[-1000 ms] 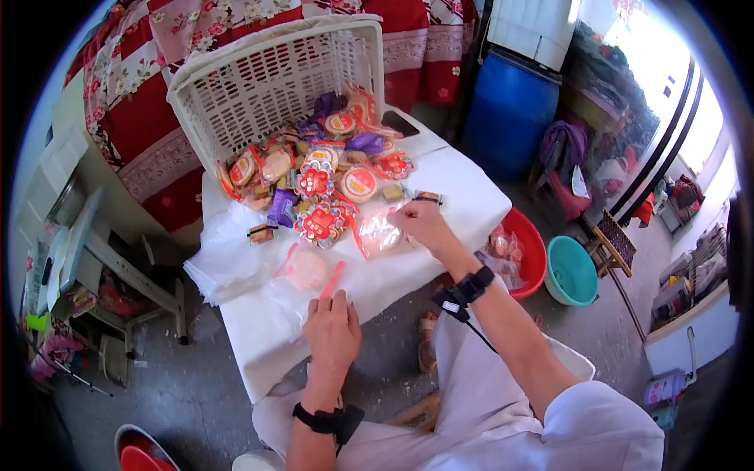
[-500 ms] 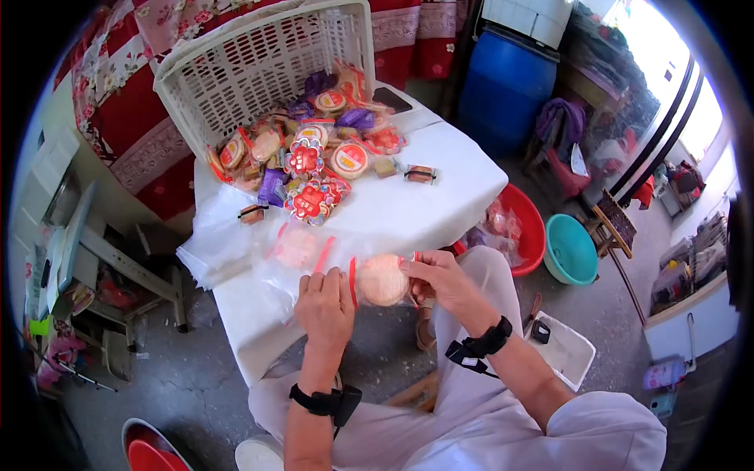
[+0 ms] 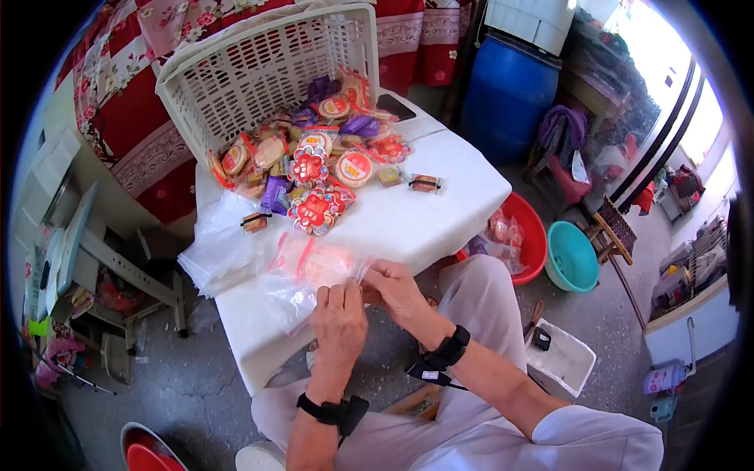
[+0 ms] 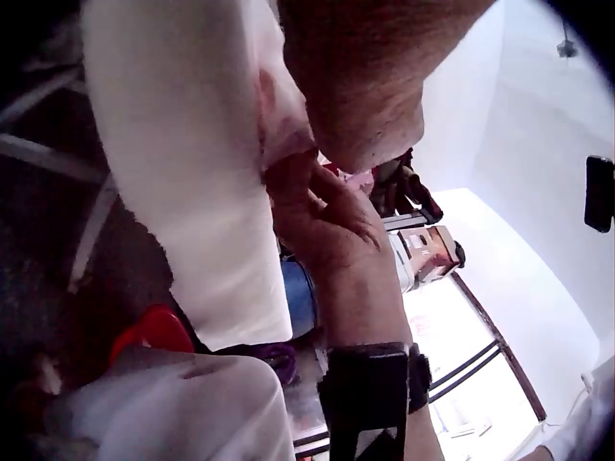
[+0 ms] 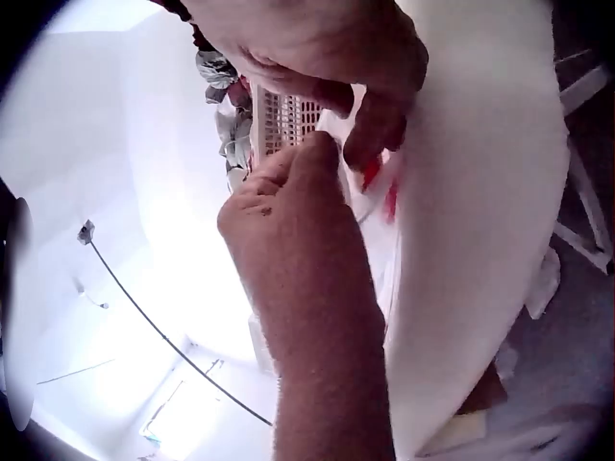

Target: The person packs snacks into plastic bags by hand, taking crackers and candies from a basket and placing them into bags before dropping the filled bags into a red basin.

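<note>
A clear plastic bag [image 3: 292, 302] lies at the front of the white-covered table, with round pale pink wafers in red-striped packets [image 3: 328, 265] showing in it or under its film. My left hand [image 3: 340, 326] is at the bag's near edge, fingers curled and pinching the film. Close against it, my right hand [image 3: 402, 297] pinches the bag's right corner between thumb and fingers. Both hands' fingertips meet at the film in the right wrist view, where a red strip [image 5: 391, 204] shows beside them. Spare clear bags [image 3: 220, 243] lie to the left.
A tipped white basket [image 3: 267, 74] spills wrapped snacks [image 3: 314, 210] onto the table [image 3: 440, 212]. Small wrapped cakes [image 3: 425, 183] lie to their right, a phone [image 3: 397, 107] behind. On the floor stand a red basin [image 3: 534, 235], a green basin [image 3: 572, 255] and a white tray [image 3: 561, 353].
My right hand reached to the table, brought a packeted round wafer back to my left hand, then moved left to the clear bag. The packet now lies by the other one at the bag.
</note>
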Motion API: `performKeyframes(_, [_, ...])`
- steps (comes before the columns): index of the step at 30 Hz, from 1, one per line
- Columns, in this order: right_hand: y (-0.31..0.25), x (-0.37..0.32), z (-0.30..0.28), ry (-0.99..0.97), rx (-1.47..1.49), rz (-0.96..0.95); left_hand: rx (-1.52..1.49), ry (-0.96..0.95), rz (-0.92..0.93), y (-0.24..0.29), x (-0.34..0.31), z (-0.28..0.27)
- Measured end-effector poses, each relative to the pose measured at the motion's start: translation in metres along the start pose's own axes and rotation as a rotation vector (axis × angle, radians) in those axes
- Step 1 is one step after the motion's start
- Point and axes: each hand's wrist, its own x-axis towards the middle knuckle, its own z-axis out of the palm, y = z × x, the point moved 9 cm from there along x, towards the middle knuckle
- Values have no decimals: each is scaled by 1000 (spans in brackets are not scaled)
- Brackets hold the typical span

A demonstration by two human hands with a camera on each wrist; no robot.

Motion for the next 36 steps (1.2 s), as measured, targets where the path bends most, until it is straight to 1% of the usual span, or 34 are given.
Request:
performKeyframes(1, [2, 0, 3, -38, -5, 22, -9, 1, 8, 0, -1, 0])
performKeyframes(2, [0, -2, -1, -37, -6, 24, -10, 0, 6, -1, -2, 1])
performKeyframes(4, [-20, -15, -2, 18, -289, 17, -15, -49, -5, -3, -4, 6])
performKeyframes(5, [-22, -19, -4, 22, -289, 19, -18, -51, -5, -2, -3, 5])
performKeyframes(7, [-40, -26, -15, 151, -441, -158, -91, -145, -55, -3, -2, 8])
performKeyframes(8, [-37, -26, -19, 156, -439, -157, -95, -148, -52, -2, -2, 6])
performKeyframes(10, [-37, -20, -16, 69, -591, -276, -100, -227, -49, -1, -4, 11])
performKeyframes(11, [-32, -17, -19, 74, -589, -278, -102, -228, -44, -1, -4, 10])
performKeyframes(13, [-29, -16, 3, -73, -578, -362, -41, -187, 34, 4, -4, 4])
performKeyframes(14, [-23, -15, 5, -80, -493, -312, -43, -189, 41, 2, -7, 7])
performKeyframes(15, [-21, -13, 6, -73, -490, -315, 44, -161, 55, -1, -9, 9])
performKeyframes(16, [-17, -10, 6, -75, -394, -283, 133, -132, 69, -4, -10, 9])
performKeyframes(17, [-14, -8, 6, -79, -296, -250, 135, -134, 74, -7, -11, 12])
performKeyframes(21, [-27, -14, -13, -4, -391, -228, 136, -33, 87, -8, -10, 1])
performKeyframes(22, [-33, -14, -21, 39, -438, -202, 122, 9, 99, -7, -9, -2])
performKeyframes(23, [-37, -14, -29, 83, -486, -175, 117, 8, 99, -7, -8, -1])
performKeyframes(25, [-36, -9, -34, 77, -459, -149, 85, 71, 113, -6, -8, -5])
performKeyframes(27, [-18, -6, -27, -11, -488, 45, 88, 86, 116, -5, -6, -6])
performKeyframes(28, [-15, -6, -23, -6, -484, 43, 93, 103, 119, -4, -5, -8])
performKeyframes(30, [-3, -6, -8, -45, -331, 94, 70, 99, 108, -3, -4, -8])
performKeyframes(31, [-4, -4, -3, -45, -329, 92, 50, 97, 90, -4, -4, -9])
performKeyframes(33, [-1, -4, 6, -72, -328, 150, 46, 91, 109, 0, -4, -10])
performKeyframes(34, [0, -4, 5, -70, -326, 149, 42, 85, 127, 3, -5, -10])
performKeyframes(36, [-12, -3, 7, -76, -354, 3, 53, 75, 159, 8, -7, -7])
